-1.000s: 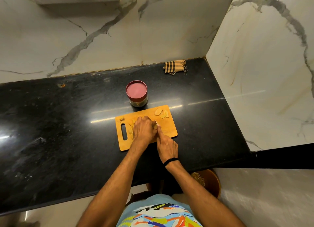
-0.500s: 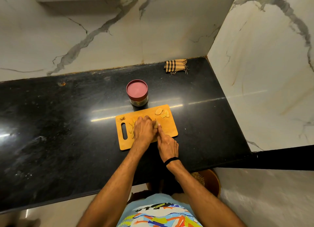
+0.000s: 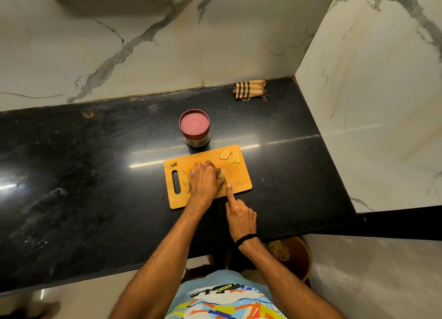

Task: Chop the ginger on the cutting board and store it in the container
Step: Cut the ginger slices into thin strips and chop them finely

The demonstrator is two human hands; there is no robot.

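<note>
Pinning the ginger to the middle of the board with the left hand, curling the fingers over it and covering all but its right end. Holding the right hand just beside, over the board's near edge, stretching the index finger forward onto the wood and tucking the other fingers under. Hiding whatever sits in that grip, so not telling whether anything is held. Wearing a black band on the right wrist.

Showing a few cut slices on the far right corner of the board, apart from both hands. Showing more yellow bits peeking out from under the left hand, near the handle slot, and small scraps at the far left corner.

Standing just beyond the board's far edge, upright and wearing its pink lid: the container. Blocking the way in with that lid.

Lying far back by the corner of the marble wall, well apart from the rest: a checked cloth. Carrying all of this on a black table, shining with a streak of light. Showing a brown pot on the floor below the table's near edge, partly behind the right forearm.
</note>
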